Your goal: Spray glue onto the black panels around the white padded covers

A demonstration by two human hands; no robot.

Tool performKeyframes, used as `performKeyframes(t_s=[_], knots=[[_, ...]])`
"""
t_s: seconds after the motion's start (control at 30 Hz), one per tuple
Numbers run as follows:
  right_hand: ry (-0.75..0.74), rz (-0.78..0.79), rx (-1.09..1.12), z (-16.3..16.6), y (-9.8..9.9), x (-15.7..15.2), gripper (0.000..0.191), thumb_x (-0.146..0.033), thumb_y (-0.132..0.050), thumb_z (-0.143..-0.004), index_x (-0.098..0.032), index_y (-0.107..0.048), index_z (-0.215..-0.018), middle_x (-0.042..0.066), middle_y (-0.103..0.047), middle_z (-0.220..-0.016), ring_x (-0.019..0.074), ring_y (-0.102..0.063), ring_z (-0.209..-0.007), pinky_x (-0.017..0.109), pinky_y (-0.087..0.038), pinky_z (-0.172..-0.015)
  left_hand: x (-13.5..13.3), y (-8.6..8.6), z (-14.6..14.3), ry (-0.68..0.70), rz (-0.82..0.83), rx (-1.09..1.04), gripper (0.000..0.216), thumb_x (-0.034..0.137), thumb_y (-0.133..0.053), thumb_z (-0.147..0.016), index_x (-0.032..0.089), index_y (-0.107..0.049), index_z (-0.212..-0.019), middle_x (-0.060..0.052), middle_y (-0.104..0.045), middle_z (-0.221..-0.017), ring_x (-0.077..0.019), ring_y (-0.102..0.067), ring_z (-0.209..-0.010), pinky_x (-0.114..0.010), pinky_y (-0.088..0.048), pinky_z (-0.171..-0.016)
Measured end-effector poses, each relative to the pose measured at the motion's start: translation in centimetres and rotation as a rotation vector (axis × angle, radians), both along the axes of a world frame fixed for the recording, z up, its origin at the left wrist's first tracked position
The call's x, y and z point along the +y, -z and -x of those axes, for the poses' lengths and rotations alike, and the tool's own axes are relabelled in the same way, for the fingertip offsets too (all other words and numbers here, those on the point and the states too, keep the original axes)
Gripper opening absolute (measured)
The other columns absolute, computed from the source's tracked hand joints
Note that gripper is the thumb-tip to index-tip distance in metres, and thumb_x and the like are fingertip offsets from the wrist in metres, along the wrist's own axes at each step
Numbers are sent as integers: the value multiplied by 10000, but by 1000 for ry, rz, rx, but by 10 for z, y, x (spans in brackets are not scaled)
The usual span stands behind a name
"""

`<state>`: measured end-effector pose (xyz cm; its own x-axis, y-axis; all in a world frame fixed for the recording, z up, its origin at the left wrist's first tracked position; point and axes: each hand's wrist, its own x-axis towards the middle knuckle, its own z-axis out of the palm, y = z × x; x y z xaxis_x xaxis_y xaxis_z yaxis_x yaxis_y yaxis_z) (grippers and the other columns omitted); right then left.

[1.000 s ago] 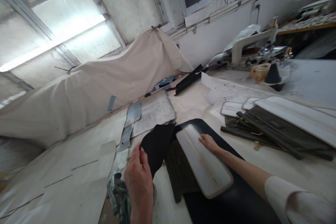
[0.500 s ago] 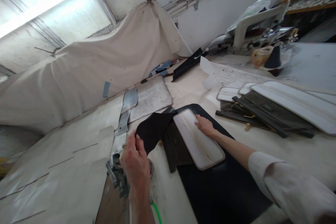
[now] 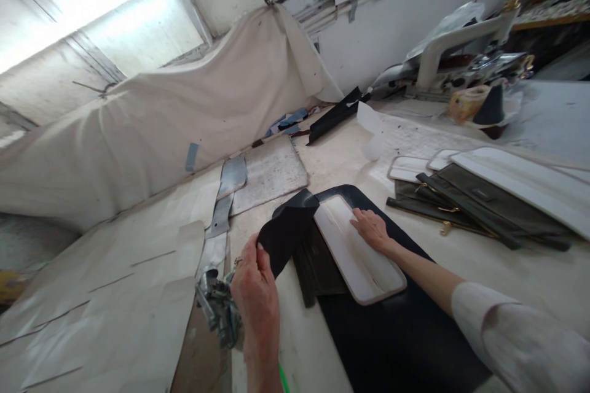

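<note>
Head view: large glossy black sheet with rounded corner, laid on cream-covered desk. On top of it, white rounded-rectangle panel with pale brown edging, lying partly over a dark olive fabric piece. Right hand on the panel's upper right edge, fingers laid across its face; cannot tell whether gripping or only touching. Left hand closed, pinching a dark matte flap between thumb and fingers, raised near the panel's far left end; joined to the sheet or separate, cannot tell. Just beside left wrist, silver-grey metal device. Apart, at right: stacked olive fabric pieces with gold-coloured fittings.
</note>
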<state>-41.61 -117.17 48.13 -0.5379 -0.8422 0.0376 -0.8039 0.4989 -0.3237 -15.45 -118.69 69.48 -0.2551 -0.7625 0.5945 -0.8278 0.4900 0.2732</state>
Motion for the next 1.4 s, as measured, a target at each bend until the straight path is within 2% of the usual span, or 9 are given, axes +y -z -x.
performKeyframes(t_s=[0.2,0.3,0.4,0.5,0.6,0.77,1.0,1.13,1.4], knots=[[-126,61,63,-50,-23,2,340,-285,-494,-833,-196,-464,-1161,116,-305,-1368,303,-348,-1116,420,-300,-855,2,5,-7,26,-20,81,323,272,-362,-845,167,-589,-1050,-96,-690,-944,-185,-643,-832,-291,-501,-731],[-211,20,8,-89,-24,-1,555,-367,-626,-714,-156,-445,-1194,147,-433,-1248,310,-401,-1057,405,-360,-799,1,7,-9,27,-29,133,323,267,-359,-845,159,-599,-1032,-101,-687,-962,-188,-642,-864,-298,-506,-762],[-221,-44,-63,-101,-21,-7,429,-251,-635,-676,-115,-530,-1069,156,-541,-1057,300,-476,-964,352,-403,-690,2,5,-15,48,-39,177,322,263,-369,-844,152,-596,-1044,-105,-678,-998,-183,-634,-903,-295,-501,-802],[-205,-84,-141,-78,-19,-7,162,-234,-547,-783,-111,-579,-883,100,-584,-899,202,-539,-829,304,-419,-664,12,2,-30,126,-58,244,316,259,-380,-846,162,-581,-1070,-96,-652,-1071,-166,-601,-988,-299,-474,-882],[-182,-107,-223,-46,-17,2,232,-305,-452,-885,-126,-571,-796,19,-584,-768,130,-550,-709,286,-436,-670,31,9,-44,349,-169,254,309,225,-380,-846,209,-557,-1099,-64,-597,-1175,-141,-533,-1099,-312,-433,-957],[-246,-53,-269,-36,-11,9,263,-223,-321,-913,-138,-570,-914,54,-618,-820,142,-569,-763,265,-407,-699,65,80,-40,803,-533,5,373,68,-398,-738,237,-613,-993,-17,-640,-1101,-146,-499,-1138,-342,-411,-990],[-307,-49,-151,-66,-11,8,335,-204,-280,-903,-76,-421,-1179,166,-552,-1047,226,-538,-950,310,-376,-807,86,210,-46,1009,-769,-203,314,170,-496,-680,293,-633,-934,39,-662,-1064,-172,-494,-1142,-373,-336,-1018],[-324,-103,-76,-81,-12,6,399,-210,-311,-888,-76,-342,-1262,177,-508,-1122,252,-547,-926,351,-393,-788,89,227,-56,951,-831,-295,284,207,-477,-691,306,-624,-913,40,-658,-1076,-203,-450,-1187,-463,-267,-1038],[-299,-171,32,-106,-11,6,526,-383,-400,-872,-105,-324,-1312,203,-428,-1220,340,-469,-1022,420,-410,-767,95,220,-53,1025,-783,-385,241,254,-445,-749,293,-579,-945,31,-664,-1038,-174,-442,-1184,-438,-242,-1047]])
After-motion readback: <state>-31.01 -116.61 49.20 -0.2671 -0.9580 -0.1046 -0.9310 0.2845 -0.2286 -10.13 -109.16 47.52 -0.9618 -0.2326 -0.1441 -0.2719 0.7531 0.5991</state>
